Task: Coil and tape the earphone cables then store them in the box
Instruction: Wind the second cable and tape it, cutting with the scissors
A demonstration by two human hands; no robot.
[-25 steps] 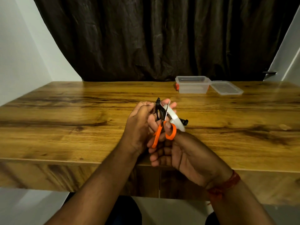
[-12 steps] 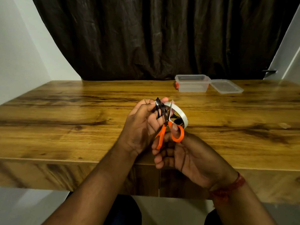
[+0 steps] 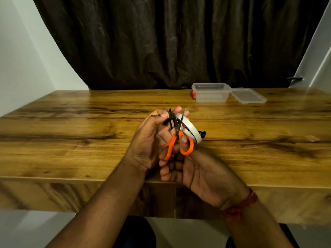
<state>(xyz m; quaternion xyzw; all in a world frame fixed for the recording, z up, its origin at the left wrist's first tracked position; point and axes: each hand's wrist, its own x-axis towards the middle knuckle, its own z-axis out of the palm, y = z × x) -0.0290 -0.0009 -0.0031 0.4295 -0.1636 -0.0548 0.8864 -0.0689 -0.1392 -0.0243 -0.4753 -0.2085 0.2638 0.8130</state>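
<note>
**Scissors at the tape, cable coil held in the left hand**

The left hand (image 3: 152,140) is curled around a black cable coil (image 3: 171,120), pinching it between thumb and fingertips just above the table (image 3: 71,140). The coil's loops stick up past the thumb, and a white tape roll (image 3: 191,129) hangs just to the right of that hand, touching or nearly touching the coil; whether the left fingers also hold the roll cannot be told.

The right hand (image 3: 197,169), just below and right of the left, grips orange-handled scissors (image 3: 177,140), its thumb through the right loop and its fingers curled under the other handle. The blades point up, slightly parted, between the coil and the roll. A red thread band (image 3: 240,206) circles the right wrist.

A small black piece (image 3: 203,134) shows past the roll, to its right; what it is cannot be told.

Well beyond the hands, up and to the right, a clear box (image 3: 210,94) stands open, its lid (image 3: 248,95) lying flat beside it on the right. A dark curtain (image 3: 161,42) hangs behind the table.
</note>
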